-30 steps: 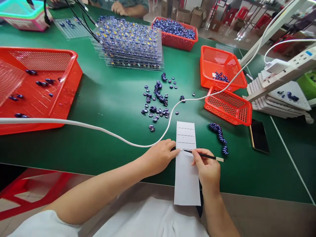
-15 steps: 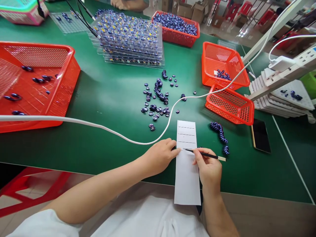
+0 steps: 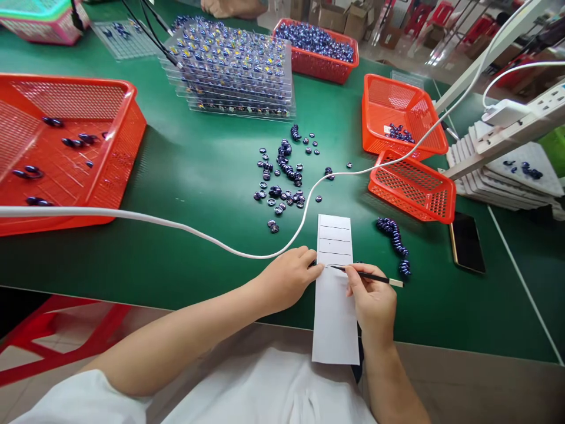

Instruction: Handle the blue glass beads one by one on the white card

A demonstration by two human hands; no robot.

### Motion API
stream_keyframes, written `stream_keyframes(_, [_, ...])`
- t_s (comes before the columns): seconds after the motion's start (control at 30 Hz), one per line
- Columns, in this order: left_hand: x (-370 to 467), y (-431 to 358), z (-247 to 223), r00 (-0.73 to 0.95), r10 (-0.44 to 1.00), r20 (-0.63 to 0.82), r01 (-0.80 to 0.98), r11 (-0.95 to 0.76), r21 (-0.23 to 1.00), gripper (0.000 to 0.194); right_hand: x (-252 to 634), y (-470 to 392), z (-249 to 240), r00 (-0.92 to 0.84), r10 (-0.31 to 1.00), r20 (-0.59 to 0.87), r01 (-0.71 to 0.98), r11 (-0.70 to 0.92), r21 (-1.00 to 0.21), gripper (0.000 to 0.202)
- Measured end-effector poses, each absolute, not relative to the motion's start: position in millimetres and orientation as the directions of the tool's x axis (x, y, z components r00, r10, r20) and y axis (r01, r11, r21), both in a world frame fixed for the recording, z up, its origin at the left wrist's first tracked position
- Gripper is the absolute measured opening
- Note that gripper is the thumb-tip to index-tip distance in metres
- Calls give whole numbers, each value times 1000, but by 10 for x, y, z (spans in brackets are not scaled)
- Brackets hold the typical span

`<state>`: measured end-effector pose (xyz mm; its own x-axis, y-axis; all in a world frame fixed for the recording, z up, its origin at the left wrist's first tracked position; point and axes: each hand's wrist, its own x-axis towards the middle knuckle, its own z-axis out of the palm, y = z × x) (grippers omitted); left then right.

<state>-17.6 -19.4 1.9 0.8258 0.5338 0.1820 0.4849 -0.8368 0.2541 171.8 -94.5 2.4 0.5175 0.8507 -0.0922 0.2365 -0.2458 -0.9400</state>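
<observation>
A long white paper strip (image 3: 335, 318) lies in front of me, its lower end past the table edge; dark lines cross its upper part. My left hand (image 3: 286, 280) rests at the strip's left edge, fingers bent and closed, thumb and forefinger tips on the paper. Something dark shows by its fingers, too small to name. My right hand (image 3: 374, 300) pinches a slim black pointed tool (image 3: 368, 275) with a pale end. The tool's tip touches or hovers just over the paper, close to my left fingertips. A curved row of dark blue glossy beads (image 3: 392, 234) lies to the right.
Loose blue beads (image 3: 282, 194) are scattered beyond the paper. A white cable (image 3: 212, 238) crosses the table. Red baskets (image 3: 132, 141) stand left and right, with stacked clear trays (image 3: 233, 65) behind. A phone (image 3: 468, 242) lies at right. Another person's hand (image 3: 216, 7) shows at the far edge.
The whole view has shifted slightly. Both hands, the tool and the paper keep almost the same positions relative to each other.
</observation>
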Motion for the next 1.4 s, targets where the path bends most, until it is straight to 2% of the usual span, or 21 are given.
stream_keyframes(0.13, [-187,-184,-5,817,541,201,485,-832,269,33,1756,-978,12,513,853,-98,124,-186,-975,25])
stream_keyframes(0.2, [-198,-176,-34,802,551,229,475,-822,315,34,1796,-1017,-4,524,847,-86,87,-154,-984,24])
stream_keyframes(0.4, [-195,-182,-79,662,680,314,385,-669,636,22,1914,-1208,-85,575,818,-20,-9,-18,-1000,17])
stream_keyframes(0.5, [-129,-187,-5,668,702,247,353,-591,725,20,1935,-1277,-97,593,804,35,-12,52,-999,12])
stream_keyframes(0.67, [118,-177,174,701,698,145,324,-494,807,27,1923,-1303,-92,611,768,193,11,235,-972,7])
stream_keyframes(0.83, [386,-223,174,655,755,-37,323,-235,917,28,1908,-1313,-82,601,776,190,-59,281,-958,6])
stream_keyframes(0.93, [461,-263,99,638,757,-140,307,-84,948,28,1874,-1310,-53,565,804,188,-152,326,-933,6])
stream_keyframes(1.07, [461,-290,35,648,743,-168,241,10,971,24,1797,-1280,-33,491,863,122,-287,292,-912,5])
stream_keyframes(1.2, [420,-289,52,652,742,-160,242,-3,970,17,1756,-1250,-46,506,861,53,-310,239,-920,7])
stream_keyframes(1.4, [386,-295,66,674,736,-58,210,-116,971,27,1761,-1241,-54,523,850,60,-285,241,-928,9])
